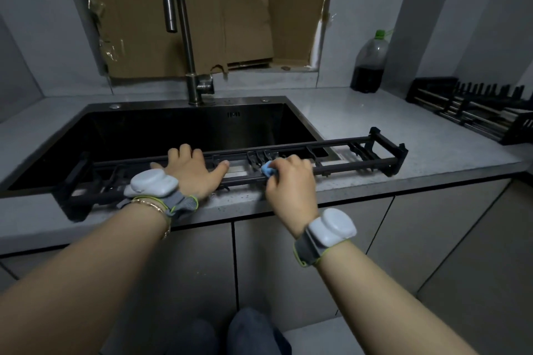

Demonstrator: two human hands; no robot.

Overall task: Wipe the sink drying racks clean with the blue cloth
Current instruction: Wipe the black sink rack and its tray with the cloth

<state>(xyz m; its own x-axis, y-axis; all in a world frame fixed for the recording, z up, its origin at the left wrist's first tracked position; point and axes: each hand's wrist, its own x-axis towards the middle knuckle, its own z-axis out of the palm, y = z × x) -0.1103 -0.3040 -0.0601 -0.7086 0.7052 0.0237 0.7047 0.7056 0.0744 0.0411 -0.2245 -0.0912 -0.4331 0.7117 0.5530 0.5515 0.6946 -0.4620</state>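
Left hand (191, 170) lies flat on the long black rack (346, 168), fingers spread and pressing down, most likely pinning it so it can't slide under the rubbing. Right hand (288, 179) curls round the bunched blue cloth (268, 169), holding it against the bars. The rack lies along the front edge of the sink (173, 121), long axis left to right, its right end poking past the sink's right rim. A second rack (476, 115) sits well right of the sink
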